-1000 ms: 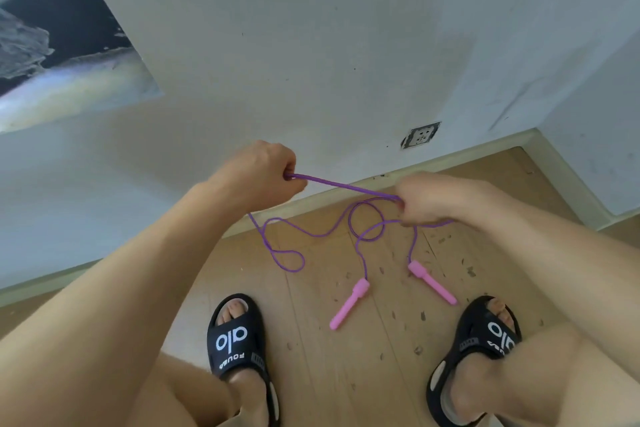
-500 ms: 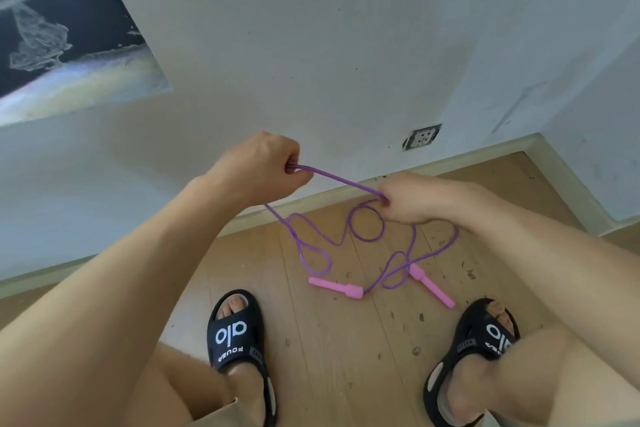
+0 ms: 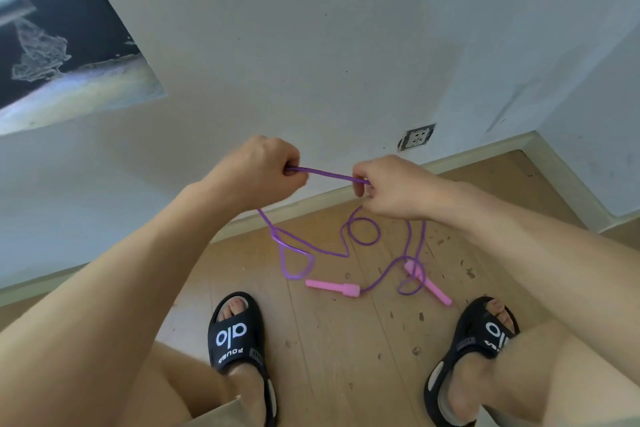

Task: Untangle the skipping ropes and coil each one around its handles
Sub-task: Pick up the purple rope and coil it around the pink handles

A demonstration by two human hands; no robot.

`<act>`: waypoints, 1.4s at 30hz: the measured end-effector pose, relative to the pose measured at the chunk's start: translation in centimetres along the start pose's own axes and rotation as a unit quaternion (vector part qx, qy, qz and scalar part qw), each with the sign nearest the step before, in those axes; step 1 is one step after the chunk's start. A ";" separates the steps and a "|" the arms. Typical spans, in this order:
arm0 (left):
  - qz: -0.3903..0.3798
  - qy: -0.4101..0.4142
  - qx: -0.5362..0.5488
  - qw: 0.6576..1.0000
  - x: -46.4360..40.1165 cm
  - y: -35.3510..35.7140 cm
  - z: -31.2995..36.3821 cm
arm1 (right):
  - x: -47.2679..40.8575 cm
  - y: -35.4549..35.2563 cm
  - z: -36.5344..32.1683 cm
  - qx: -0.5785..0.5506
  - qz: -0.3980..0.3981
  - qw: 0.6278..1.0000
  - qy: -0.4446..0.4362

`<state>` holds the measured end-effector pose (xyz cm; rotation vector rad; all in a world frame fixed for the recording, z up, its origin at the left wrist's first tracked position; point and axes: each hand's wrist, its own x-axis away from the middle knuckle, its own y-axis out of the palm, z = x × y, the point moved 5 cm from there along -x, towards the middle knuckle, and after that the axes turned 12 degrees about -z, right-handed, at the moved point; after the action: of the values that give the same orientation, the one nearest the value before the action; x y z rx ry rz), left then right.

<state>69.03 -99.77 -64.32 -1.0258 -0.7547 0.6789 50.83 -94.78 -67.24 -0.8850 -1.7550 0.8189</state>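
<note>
The rope (image 3: 327,174) is gripped by both hands, left hand (image 3: 263,170) and right hand (image 3: 388,187), a short taut span between. The rest hangs below to the floor (image 3: 329,340) (handles (image 3: 332,287) nearer the right hand, still looped).

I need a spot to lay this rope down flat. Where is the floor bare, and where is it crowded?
Bare floor lies between the two black slides, nearer than the pink handles. More lies right of the right hand, along the baseboard. It is crowded under the hands, where the purple rope loops across the boards.
</note>
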 end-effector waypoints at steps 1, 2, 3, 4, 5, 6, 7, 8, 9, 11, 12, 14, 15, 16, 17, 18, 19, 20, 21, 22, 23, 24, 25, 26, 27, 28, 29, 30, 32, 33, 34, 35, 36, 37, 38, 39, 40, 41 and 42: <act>-0.007 -0.030 -0.015 0.999 0.1 0.0 -1.1 | -0.1 0.9 1.1 0.032 -0.045 0.997 0.046; -0.016 -0.061 -0.029 0.998 0.2 0.2 -2.3 | -0.2 1.8 2.2 0.068 -0.101 0.988 0.091; -0.025 -0.089 -0.038 0.995 0.4 0.3 -3.3 | 0.1 2.5 3.1 0.103 -0.158 0.974 0.129; -0.029 -0.110 -0.039 0.993 0.5 0.4 -4.0 | 0.5 2.9 3.9 0.130 -0.194 0.959 0.159; -0.030 -0.123 -0.027 0.992 0.6 0.5 -4.2 | 0.8 3.0 4.5 0.144 -0.207 0.950 0.181; -0.026 -0.126 0.001 0.992 0.6 0.5 -4.1 | 0.8 3.0 4.7 0.136 -0.201 0.952 0.186; -0.022 -0.120 0.035 0.992 0.7 0.6 -3.4 | 0.6 2.9 4.5 0.085 -0.174 0.966 0.168; -0.019 -0.107 0.066 0.992 0.7 0.6 -2.5 | 0.2 2.9 3.7 -0.006 -0.148 0.981 0.130; -0.016 -0.088 0.081 0.993 0.8 0.5 -1.3 | -0.1 2.6 2.3 -0.133 -0.120 0.981 0.071; -0.010 -0.024 0.076 0.997 0.9 0.4 1.3 | 0.0 1.5 -0.7 -0.375 -0.067 0.924 -0.043; -0.006 0.010 0.070 0.997 1.0 0.5 2.2 | 0.0 1.0 -1.3 -0.427 -0.035 0.901 -0.064; -0.012 0.042 0.048 0.998 1.1 0.7 2.4 | 0.1 0.2 -1.6 -0.341 0.037 0.937 -0.060; -0.021 0.035 0.025 0.999 1.1 0.8 1.9 | 0.1 0.0 -1.1 -0.236 0.062 0.969 -0.044; -0.033 0.016 -0.004 0.999 1.1 0.9 1.0 | -0.1 0.2 -0.2 -0.135 0.064 0.989 -0.020; -0.046 -0.014 -0.029 0.998 1.1 0.9 -0.1 | -0.3 0.6 1.1 -0.052 0.038 0.998 0.017; -0.060 -0.049 -0.039 0.996 1.2 0.9 -1.4 | -0.5 1.4 2.9 0.004 -0.011 0.998 0.067; -0.074 -0.078 -0.031 0.994 1.3 0.9 -2.5 | -0.4 2.1 4.7 0.048 -0.062 0.989 0.122; -0.085 -0.094 -0.004 0.992 1.4 1.0 -3.4 | -0.1 2.6 6.1 0.081 -0.108 0.976 0.169; -0.091 -0.096 0.036 0.991 1.5 1.0 -3.7 | 0.4 2.8 6.9 0.108 -0.141 0.964 0.200; -0.091 -0.087 0.077 0.989 1.6 0.9 -3.5 | 0.7 2.9 7.4 0.123 -0.158 0.955 0.217; -0.089 -0.070 0.113 0.987 1.6 0.8 -2.9 | 0.9 3.0 7.3 0.124 -0.163 0.954 0.221; -0.087 -0.048 0.146 0.984 1.6 0.6 -2.1 | 0.9 3.1 6.7 0.109 -0.154 0.960 0.208; -0.087 -0.023 0.184 0.979 1.7 0.3 -1.1 | 0.7 3.2 5.8 0.079 -0.145 0.968 0.187; -0.091 0.003 0.230 0.969 1.8 0.0 -0.3 | 0.3 3.5 4.9 0.041 -0.146 0.975 0.162; -0.096 0.030 0.276 0.956 1.9 -0.3 0.6 | 0.1 3.9 3.9 0.005 -0.154 0.979 0.136; -0.099 0.054 0.310 0.944 2.1 -0.6 1.4 | 0.1 4.0 3.0 -0.023 -0.157 0.981 0.111; -0.096 0.074 0.330 0.936 2.2 -0.9 2.0 | 0.2 3.8 2.1 -0.050 -0.146 0.984 0.083; -0.089 0.088 0.342 0.931 2.3 -1.1 2.5 | 0.5 3.4 1.2 -0.088 -0.126 0.987 0.047; -0.057 0.098 0.365 0.924 2.4 -1.6 3.1 | 1.4 2.3 -1.4 -0.179 -0.093 0.978 -0.049; -0.041 0.101 0.388 0.915 2.4 -1.8 3.5 | 2.0 1.8 -3.0 -0.221 -0.091 0.966 -0.096; -0.030 0.105 0.423 0.899 2.4 -1.9 3.9 | 2.6 1.5 -4.4 -0.254 -0.098 0.953 -0.130; -0.026 0.114 0.463 0.878 2.5 -1.8 4.5 | 2.9 1.4 -5.6 -0.282 -0.103 0.942 -0.150; -0.024 0.120 0.497 0.859 2.5 -1.8 5.3 | 3.0 1.4 -6.3 -0.315 -0.104 0.930 -0.161; -0.020 0.124 0.519 0.846 2.4 -1.9 6.1 | 3.0 1.4 -6.9 -0.355 -0.101 0.914 -0.171; -0.009 0.126 0.537 0.834 2.3 -2.0 6.6 | 2.8 1.5 -7.2 -0.394 -0.090 0.898 -0.172; 0.009 0.127 0.556 0.821 2.2 -2.3 6.8 | 2.3 1.6 -7.0 -0.425 -0.068 0.888 -0.164; 0.033 0.121 0.573 0.810 2.1 -2.7 6.5 | 1.6 1.7 -6.3 -0.432 -0.041 0.890 -0.142; 0.064 0.107 0.571 0.811 2.0 -3.2 5.5 | 1.1 1.6 -5.3 -0.398 -0.009 0.911 -0.109; 0.101 0.084 0.534 0.835 2.0 -3.7 4.2 | 0.7 1.3 -4.3 -0.330 0.020 0.941 -0.077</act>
<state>67.31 -97.50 -59.08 -0.1091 -0.0251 1.0017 55.00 -92.97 -66.69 -1.3197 -2.2031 0.3131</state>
